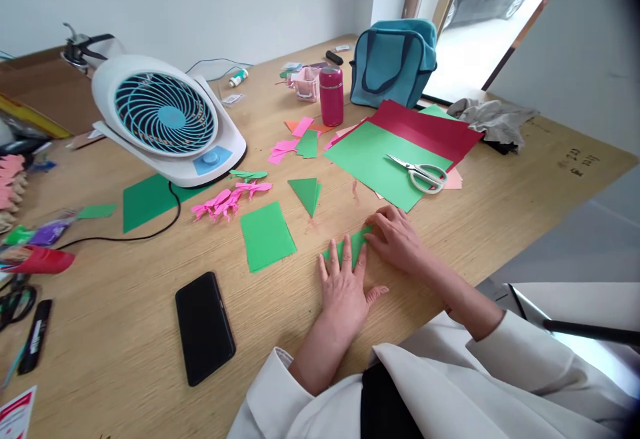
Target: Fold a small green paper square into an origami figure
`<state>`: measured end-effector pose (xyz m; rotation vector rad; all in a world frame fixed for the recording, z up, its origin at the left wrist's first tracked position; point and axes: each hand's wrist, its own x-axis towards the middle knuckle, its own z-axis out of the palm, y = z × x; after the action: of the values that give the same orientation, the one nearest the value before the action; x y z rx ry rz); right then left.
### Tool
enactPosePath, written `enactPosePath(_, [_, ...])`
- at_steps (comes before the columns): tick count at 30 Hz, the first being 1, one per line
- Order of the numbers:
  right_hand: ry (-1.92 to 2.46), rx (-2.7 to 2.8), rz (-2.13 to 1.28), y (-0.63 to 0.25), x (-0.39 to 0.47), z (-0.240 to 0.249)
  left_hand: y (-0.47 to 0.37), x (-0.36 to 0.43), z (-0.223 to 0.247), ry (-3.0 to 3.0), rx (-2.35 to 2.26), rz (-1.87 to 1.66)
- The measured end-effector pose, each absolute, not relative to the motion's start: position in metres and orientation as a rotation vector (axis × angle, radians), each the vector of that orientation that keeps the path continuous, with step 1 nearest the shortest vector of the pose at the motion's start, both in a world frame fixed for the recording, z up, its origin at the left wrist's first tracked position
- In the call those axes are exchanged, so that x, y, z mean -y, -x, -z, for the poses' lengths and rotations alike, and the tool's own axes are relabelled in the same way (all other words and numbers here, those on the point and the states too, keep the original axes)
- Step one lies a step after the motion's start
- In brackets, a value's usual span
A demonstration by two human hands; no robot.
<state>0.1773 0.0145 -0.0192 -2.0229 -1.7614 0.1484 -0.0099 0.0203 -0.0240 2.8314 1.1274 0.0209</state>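
Observation:
A piece of green paper point(356, 242) lies on the table in front of me, apparently folded, and is mostly covered by my fingers. My left hand point(345, 287) rests flat on it with the fingers spread. At the paper's right end, the curled fingers of my right hand point(397, 238) pinch its edge. Just beyond sits a folded green triangle point(303, 194), and to the left is a stack of green paper squares point(268, 236). White-handled scissors point(424, 176) lie on a large green sheet point(370, 152), over dark red sheets point(425, 129).
A white fan point(165, 119) stands at the back left, its black cord running across the table. Pink paper cut-outs point(230, 200) lie before it. A black phone point(205, 328) is at the front left. Behind are a pink flask point(331, 96) and a blue bag point(393, 62).

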Motion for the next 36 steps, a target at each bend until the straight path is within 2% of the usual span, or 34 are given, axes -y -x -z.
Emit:
enactPosePath(8, [2.096,1.679,-0.360,-0.180,-0.033,0.007,0.010,-0.018,0.023,-2.825,-1.102,-0.023])
enactPosePath(11, [2.043,1.554,-0.543,-0.176,-0.034,0.000,0.009,-0.017,0.021,-2.822,-1.118,0.001])
enactPosePath(15, [1.988,1.468,-0.619,-0.175,-0.032,0.001,0.007,-0.010,0.019,-2.804,-1.175,-0.012])
enactPosePath(21, [1.726,1.220,-0.893,-0.180,-0.025,0.012,0.010,-0.004,0.014,-2.746,-1.123,-0.125])
enactPosePath(28, [1.760,1.177,-0.809,-0.178,-0.013,0.007,0.024,-0.031,0.014,-2.706,-0.960,-0.418])
enactPosePath(36, [1.734,1.248,-0.858,-0.177,-0.009,0.007,0.025,-0.045,0.022,-2.871,-0.854,-0.472])
